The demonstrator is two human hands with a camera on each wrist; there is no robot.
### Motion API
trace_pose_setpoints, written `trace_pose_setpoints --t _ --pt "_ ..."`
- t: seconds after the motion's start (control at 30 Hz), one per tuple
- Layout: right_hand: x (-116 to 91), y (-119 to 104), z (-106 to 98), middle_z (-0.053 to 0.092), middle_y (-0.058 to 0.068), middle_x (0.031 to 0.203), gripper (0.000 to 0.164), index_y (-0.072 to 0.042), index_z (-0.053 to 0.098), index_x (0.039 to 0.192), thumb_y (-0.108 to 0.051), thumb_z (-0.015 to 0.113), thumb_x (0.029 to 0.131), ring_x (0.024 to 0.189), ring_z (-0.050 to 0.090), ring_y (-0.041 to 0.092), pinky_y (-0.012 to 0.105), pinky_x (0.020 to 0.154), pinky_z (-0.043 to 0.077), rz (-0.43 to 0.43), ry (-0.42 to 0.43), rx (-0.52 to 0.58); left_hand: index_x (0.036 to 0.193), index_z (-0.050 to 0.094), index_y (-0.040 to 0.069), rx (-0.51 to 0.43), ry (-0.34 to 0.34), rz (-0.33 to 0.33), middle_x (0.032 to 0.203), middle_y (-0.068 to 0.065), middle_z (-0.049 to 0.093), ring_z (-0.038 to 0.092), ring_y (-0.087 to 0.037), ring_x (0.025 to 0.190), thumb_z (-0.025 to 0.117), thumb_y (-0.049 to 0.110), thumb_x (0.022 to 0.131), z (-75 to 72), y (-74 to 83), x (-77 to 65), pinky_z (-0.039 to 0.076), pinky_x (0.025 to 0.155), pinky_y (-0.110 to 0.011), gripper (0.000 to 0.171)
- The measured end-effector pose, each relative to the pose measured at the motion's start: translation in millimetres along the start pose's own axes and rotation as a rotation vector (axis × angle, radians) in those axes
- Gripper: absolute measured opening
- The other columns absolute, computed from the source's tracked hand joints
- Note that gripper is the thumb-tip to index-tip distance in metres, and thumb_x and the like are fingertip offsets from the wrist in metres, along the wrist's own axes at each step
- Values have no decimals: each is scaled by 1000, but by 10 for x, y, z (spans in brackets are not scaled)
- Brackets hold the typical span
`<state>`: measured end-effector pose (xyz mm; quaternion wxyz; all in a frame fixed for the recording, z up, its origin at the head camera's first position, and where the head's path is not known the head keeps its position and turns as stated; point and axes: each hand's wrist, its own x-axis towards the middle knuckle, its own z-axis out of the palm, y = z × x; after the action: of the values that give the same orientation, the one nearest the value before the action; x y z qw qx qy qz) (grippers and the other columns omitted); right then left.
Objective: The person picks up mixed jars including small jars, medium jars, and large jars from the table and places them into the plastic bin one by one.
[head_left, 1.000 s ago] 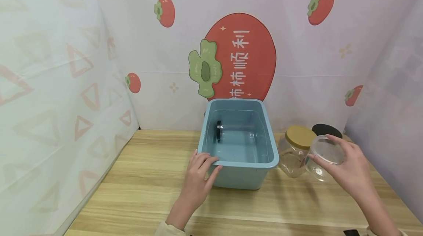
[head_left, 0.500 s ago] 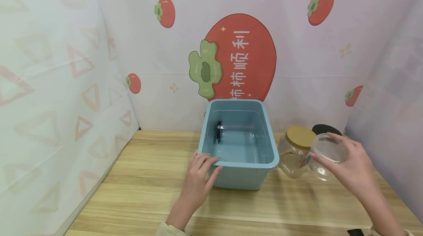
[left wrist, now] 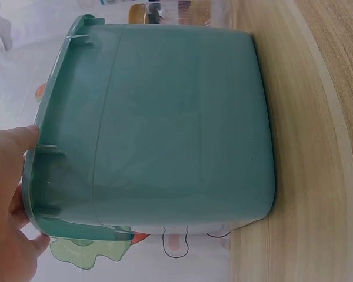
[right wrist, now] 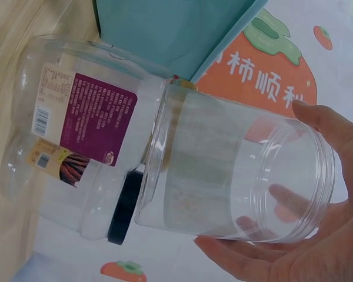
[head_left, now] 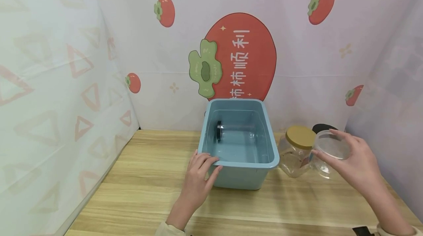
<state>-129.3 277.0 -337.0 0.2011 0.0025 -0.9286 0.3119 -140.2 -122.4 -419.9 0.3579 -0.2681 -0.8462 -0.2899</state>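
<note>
A blue plastic bin [head_left: 238,177] stands on the table. My left hand [head_left: 198,177] grips its near left rim, fingers over the edge and thumb outside; the left wrist view shows the fingers on the rim [left wrist: 40,126] and the bin's long side. My right hand [head_left: 355,162] holds a clear plastic jar [right wrist: 206,164] near its threaded mouth, thumb and fingers on opposite sides. In the right wrist view this jar overlaps a gold-lidded jar [right wrist: 76,100] with a purple label and a black-lidded jar [right wrist: 94,205] behind. Inside the bin lies a clear jar with a black lid [head_left: 219,131].
The wooden table [head_left: 138,192] extends left and in front of the bin. A white cloth backdrop [head_left: 158,52] with persimmon prints rises right behind the bin. Another cloth wall [head_left: 53,100] borders the left side, and one more stands close on the right.
My right hand has moved slightly up and to the right with the clear jar, shifting it away from the gold-lidded jar. The left hand and the bin stay in place.
</note>
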Motion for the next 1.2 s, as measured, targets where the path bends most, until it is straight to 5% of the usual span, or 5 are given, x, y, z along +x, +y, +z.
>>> trace_pose_setpoints --t 1.2 --pt "171 -125 -149 47 43 140 81 6 51 148 -37 86 89 128 39 63 76 88 37 -70 -51 -51 109 76 9 18 20 16 102 -3 69 65 -24 111 85 14 89 25 -9 -4 44 113 -66 23"
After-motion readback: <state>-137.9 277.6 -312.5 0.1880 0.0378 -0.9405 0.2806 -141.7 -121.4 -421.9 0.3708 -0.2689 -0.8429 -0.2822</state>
